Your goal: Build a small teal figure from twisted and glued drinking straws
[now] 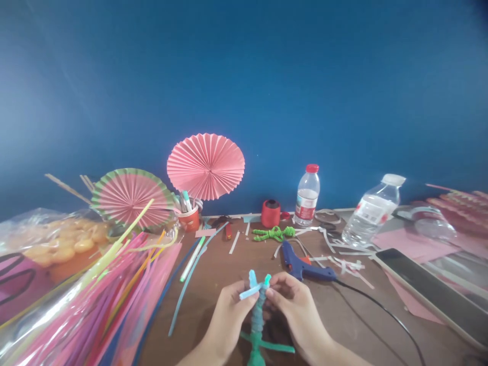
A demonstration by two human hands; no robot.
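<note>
Between my hands is a figure of twisted pipe cleaners, light blue-grey at the top and green lower down, with green ends sticking out sideways. My left hand pinches its upper part, where pale blue ends stick out. On the other side, the thumb and fingers of my right hand close around a teal tip at the top. A blue glue gun lies just beyond my right hand, its black cord running toward the lower right.
Bagged pipe cleaners cover the left side. Paper fans and a pen cup stand behind them. Further right are a red tape measure-like object, a knotted green piece, water bottles, paper scraps and a phone-like slab.
</note>
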